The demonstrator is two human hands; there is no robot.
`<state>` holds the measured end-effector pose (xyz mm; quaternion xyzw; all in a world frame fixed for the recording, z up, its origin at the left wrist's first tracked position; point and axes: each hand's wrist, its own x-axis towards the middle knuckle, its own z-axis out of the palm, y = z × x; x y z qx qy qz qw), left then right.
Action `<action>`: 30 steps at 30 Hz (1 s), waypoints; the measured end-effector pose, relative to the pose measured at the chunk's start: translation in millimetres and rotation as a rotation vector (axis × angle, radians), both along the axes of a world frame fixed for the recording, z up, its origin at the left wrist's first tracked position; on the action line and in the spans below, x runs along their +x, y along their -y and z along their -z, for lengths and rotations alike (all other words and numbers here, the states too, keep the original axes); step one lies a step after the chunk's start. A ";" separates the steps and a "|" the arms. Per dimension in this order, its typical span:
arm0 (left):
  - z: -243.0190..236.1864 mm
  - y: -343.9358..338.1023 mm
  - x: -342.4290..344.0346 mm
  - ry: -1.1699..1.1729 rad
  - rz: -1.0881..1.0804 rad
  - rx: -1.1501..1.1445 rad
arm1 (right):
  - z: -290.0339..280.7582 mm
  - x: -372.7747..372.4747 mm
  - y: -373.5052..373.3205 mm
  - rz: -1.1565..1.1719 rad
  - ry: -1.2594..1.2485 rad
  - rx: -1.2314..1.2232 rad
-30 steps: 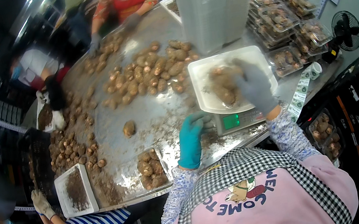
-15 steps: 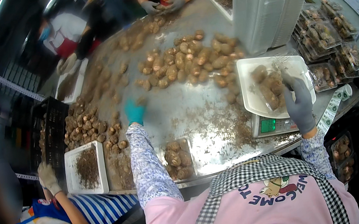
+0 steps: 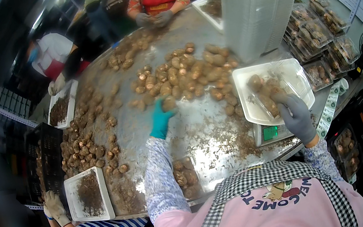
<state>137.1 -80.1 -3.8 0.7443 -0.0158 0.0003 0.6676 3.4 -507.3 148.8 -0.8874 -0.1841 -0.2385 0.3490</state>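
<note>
Crate (image 3: pixel 56 152), black plastic, at the far left; a co-worker's pale gloved hands (image 3: pixel 55 207) beside it. Just right, a white tray of soil (image 3: pixel 75 206) stands on the metal table (image 3: pixel 130 122). Above and beside it I see a scatter of earthy, taro-like corms (image 3: pixel 85 152).

Left hand, teal glove (image 3: pixel 160 119): reaching out over the table, thumb and fingers spread apart, one corm (image 3: pixel 168 103) between them at the near edge of the heap (image 3: pixel 184 75). Motion blur; I cannot tell whether the grasp has closed.

Handling, as I judge it: stiff, dense, fairly light singly; won't dent under a normal squeeze. Rounded, so liable to roll; loose soil on the skin may make it slip. I'd take it across the widest part, thumb opposite the fingers, and avoid pinching a tapered end.

Nearer the person, a filled clear container (image 3: pixel 196 171) of corms, below the left forearm.

Further right, a white basin (image 3: pixel 245 97) on a scale (image 3: pixel 270 133); in it, corms (image 3: pixel 267 97) with a clear punnet (image 3: pixel 261 108). The punnet looks thin and flexible to me: better supported from beneath than pinched at one wall.

Right hand, grey glove (image 3: pixel 299 118): half curled at the basin's near-right side, fingertips over the contents. Whether it grips corm or plastic, I cannot tell.
</note>
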 end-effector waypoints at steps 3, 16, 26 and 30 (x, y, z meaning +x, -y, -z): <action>-62.3 68.6 -47.8 0.013 0.173 -0.185 | 7.1 1.4 -5.8 -0.066 -0.008 0.037; -102.0 227.1 -146.7 -0.154 0.469 -0.957 | 6.8 -24.9 -4.9 -0.207 -0.109 0.367; -92.1 244.7 -187.4 -0.300 0.503 -1.143 | -3.2 -36.0 -12.5 -0.365 -0.148 0.484; -41.8 240.6 -180.0 -0.408 0.707 -1.431 | 11.3 -26.4 -12.5 -0.265 -0.052 0.361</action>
